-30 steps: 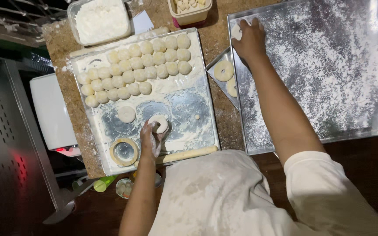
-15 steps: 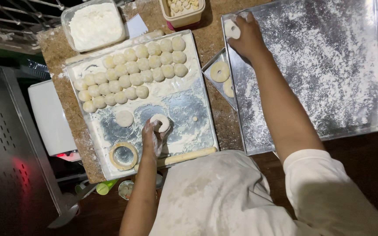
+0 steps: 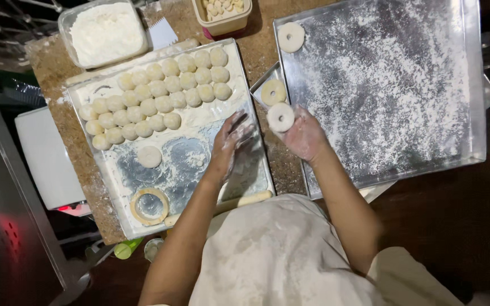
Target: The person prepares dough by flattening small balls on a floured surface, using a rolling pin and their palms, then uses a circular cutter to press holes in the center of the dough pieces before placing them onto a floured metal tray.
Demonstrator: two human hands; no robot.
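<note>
My right hand (image 3: 306, 136) holds a floured dough ring (image 3: 281, 117) in its fingertips, above the gap between the two trays. My left hand (image 3: 231, 143) is open and dusted with flour, fingers spread, just left of that ring and over the left tray (image 3: 114, 187). A second dough ring (image 3: 273, 92) lies on a small tray (image 3: 258, 85) just beyond my hands. A third dough ring (image 3: 291, 37) lies in the far left corner of the large floured tray (image 3: 404, 85). Rows of dough balls (image 3: 160, 96) fill the left tray's far half.
A flat dough disc (image 3: 149, 156) and a round cutter (image 3: 150, 205) lie on the left tray, with a rolling pin (image 3: 245, 201) along its near edge. A tub of flour (image 3: 107, 31) and a beige container (image 3: 222, 12) stand at the back. A white appliance (image 3: 46, 158) sits left.
My right hand left a ring in the large tray's far corner and drew back, now holding another ring. My left hand moved from the tray's middle up and right toward it.
</note>
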